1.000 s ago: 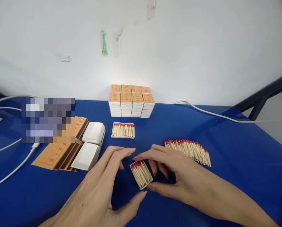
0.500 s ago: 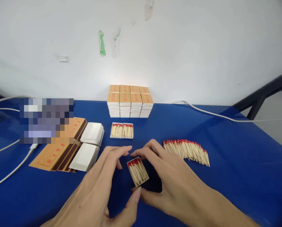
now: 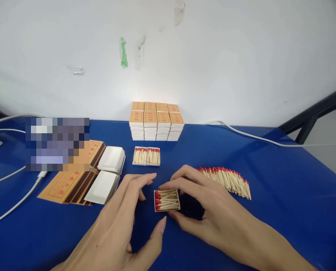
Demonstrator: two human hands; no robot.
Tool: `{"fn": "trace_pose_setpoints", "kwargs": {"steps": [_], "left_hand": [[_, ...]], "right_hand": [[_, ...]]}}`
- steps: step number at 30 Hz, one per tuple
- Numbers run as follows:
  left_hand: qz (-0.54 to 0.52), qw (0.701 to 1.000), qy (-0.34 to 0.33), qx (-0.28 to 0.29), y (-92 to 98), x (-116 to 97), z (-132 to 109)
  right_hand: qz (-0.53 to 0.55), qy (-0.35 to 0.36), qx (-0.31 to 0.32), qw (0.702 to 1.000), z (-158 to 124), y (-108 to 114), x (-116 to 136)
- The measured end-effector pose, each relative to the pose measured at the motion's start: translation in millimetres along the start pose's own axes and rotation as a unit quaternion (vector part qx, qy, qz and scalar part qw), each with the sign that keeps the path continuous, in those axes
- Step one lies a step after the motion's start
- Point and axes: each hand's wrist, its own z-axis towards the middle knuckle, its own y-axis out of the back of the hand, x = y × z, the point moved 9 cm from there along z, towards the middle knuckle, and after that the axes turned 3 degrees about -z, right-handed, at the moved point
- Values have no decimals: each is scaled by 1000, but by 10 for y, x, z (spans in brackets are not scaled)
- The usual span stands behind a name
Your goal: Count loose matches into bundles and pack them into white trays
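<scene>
A small white matchbox tray full of red-headed matches is gripped at its right end by my right hand, thumb below and fingers above. The match heads point left. My left hand is open just left of the tray, its thumb and fingers apart and holding nothing. Two more filled trays lie side by side farther back. To the right, partly behind my right hand, a row of loose matches lies on the blue table.
Stacked orange-topped matchboxes stand against the white wall. At left are flat orange matchbox sleeves, white stacked trays, a pixelated object and a white cable. Another cable runs along the back right.
My right hand has turned the filled tray anticlockwise, so its match heads now point left instead of away from me. My left hand stays open in nearly the same place.
</scene>
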Motion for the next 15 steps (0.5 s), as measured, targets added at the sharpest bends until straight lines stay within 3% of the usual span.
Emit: {"fn": "trace_pose_setpoints", "kwargs": {"steps": [5,11,15], "left_hand": [[14,1000,-9,-6,12,-19,-3],[-2,1000,18,-1,-10,30,-12],[-4,1000,-2,1,-28,35,3]], "right_hand": [[-81,-6,-26,996,-20,-4,-11],[-66,-24,29,997,-39,-4,-34],[-24,-48,74,996,-36,-14,-62]]}}
